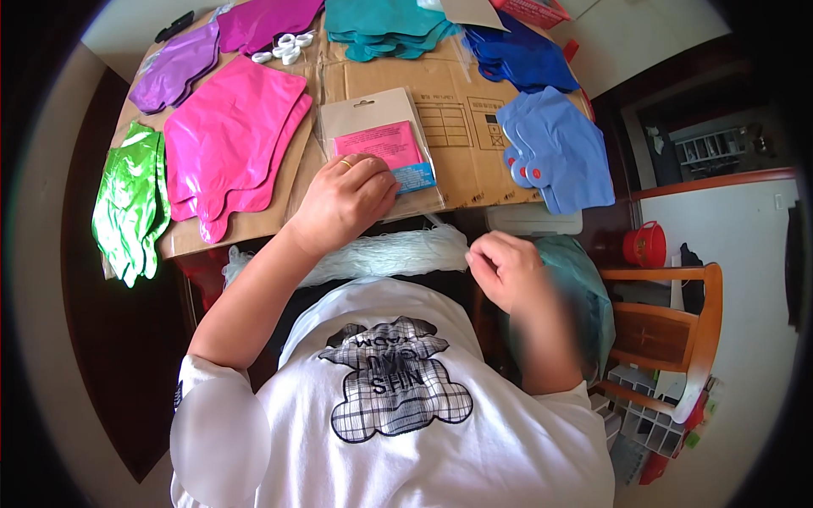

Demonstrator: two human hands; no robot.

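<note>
A flat clear plastic packet (385, 121) lies at the table's near edge, with a beige hang card, a folded pink sheet and a blue strip inside. My left hand (356, 193) is closed over its lower left part, the curled fingers hiding that corner. Just past the edge, my right hand (506, 264) is held in a pinch, lower and to the right of the packet. Whatever its fingertips hold, if anything, is too small to make out. Beside those fingertips ends a hank of white string (381, 254), stretched below the table edge in front of my shirt.
Flat foil balloons surround the packet on the cardboard-covered table (339, 72): pink (233, 127), green (131, 199), purple (178, 68), teal (385, 34), dark blue (521, 55) and light blue (559, 144). White ribbon rolls (290, 46) sit at the back. A wooden chair (660, 330) stands right.
</note>
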